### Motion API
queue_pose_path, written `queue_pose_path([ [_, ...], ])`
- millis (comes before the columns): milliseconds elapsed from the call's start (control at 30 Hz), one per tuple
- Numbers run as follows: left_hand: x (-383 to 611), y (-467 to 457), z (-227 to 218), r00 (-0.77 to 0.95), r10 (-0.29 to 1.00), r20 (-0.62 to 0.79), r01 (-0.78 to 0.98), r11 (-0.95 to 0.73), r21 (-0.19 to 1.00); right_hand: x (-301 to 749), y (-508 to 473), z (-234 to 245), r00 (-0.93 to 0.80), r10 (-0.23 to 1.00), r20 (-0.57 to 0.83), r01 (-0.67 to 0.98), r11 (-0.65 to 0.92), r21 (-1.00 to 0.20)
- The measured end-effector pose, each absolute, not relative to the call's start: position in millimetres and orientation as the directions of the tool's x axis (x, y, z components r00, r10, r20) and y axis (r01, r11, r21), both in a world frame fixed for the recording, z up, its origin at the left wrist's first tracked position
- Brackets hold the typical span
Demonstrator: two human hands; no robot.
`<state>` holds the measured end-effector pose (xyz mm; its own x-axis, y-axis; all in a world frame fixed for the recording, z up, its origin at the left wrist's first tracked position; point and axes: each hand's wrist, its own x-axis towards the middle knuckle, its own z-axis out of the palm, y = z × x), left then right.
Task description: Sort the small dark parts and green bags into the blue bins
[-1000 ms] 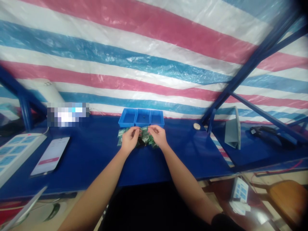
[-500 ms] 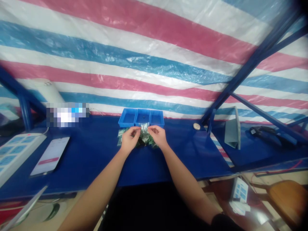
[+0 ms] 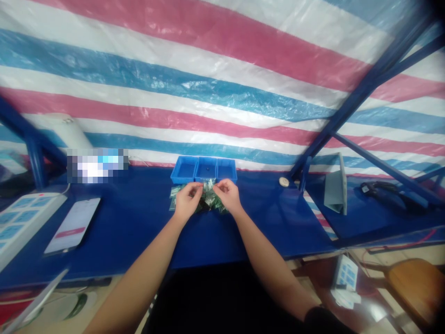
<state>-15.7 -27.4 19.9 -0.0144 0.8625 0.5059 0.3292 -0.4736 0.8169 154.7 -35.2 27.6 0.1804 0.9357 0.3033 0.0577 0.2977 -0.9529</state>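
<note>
A small clear plastic bag (image 3: 209, 186) is stretched between my two hands. My left hand (image 3: 188, 198) pinches its left side with thumb and fingertips. On the other side, my right hand (image 3: 227, 195) is closed on the right edge in the same way. Under and around the bag lies a pile of green pieces in clear packets (image 3: 174, 191), partly hidden by my hands; the kind of piece is too small to tell. Just behind stands a blue three-compartment tray (image 3: 184, 180), with a tiny dark item in its middle compartment.
To the left lie a phone (image 3: 73, 225) and a white power strip (image 3: 29, 211) on the blue table (image 3: 139, 222). A round pale object (image 3: 283, 182) sits right of the tray. Farther right are a tablet on a stand (image 3: 336, 188) and a dark cabled device (image 3: 385, 192).
Both hands stay in nearly the same place. The bag between them seems slightly lower and tilted differently; little else differs.
</note>
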Motion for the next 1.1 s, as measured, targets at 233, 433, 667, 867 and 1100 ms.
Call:
queue_pose_path([
  [233, -11.9, -26.8, 21.0, -0.038, 0.9, 0.435, 0.155, -0.425, 0.892, 154.6, -30.8, 21.6, 0.151, 0.953, 0.262, 0.0, 0.265, -0.964],
  [433, -14.3, -27.0, 25.1, -0.062, 0.908, 0.414, 0.222, -0.392, 0.893, 154.9, -33.0, 22.7, 0.141, 0.955, 0.263, 0.055, 0.257, -0.965],
  [667, -16.9, -25.8, 21.7, -0.017, 0.876, 0.481, 0.322, -0.451, 0.832, 155.3, -33.7, 24.8, 0.145, 0.946, 0.291, 0.061, 0.285, -0.957],
  [867, -15.2, -27.0, 19.0, -0.046, 0.882, 0.47, 0.313, -0.434, 0.845, 156.4, -37.2, 31.5, 0.191, 0.9, 0.391, 0.193, 0.356, -0.914],
  [1100, -12.9, -28.6, 21.3, 0.004, 0.898, 0.44, 0.218, -0.43, 0.876, 154.5, -36.3, 28.6, 0.167, 0.95, 0.263, 0.079, 0.253, -0.964],
])
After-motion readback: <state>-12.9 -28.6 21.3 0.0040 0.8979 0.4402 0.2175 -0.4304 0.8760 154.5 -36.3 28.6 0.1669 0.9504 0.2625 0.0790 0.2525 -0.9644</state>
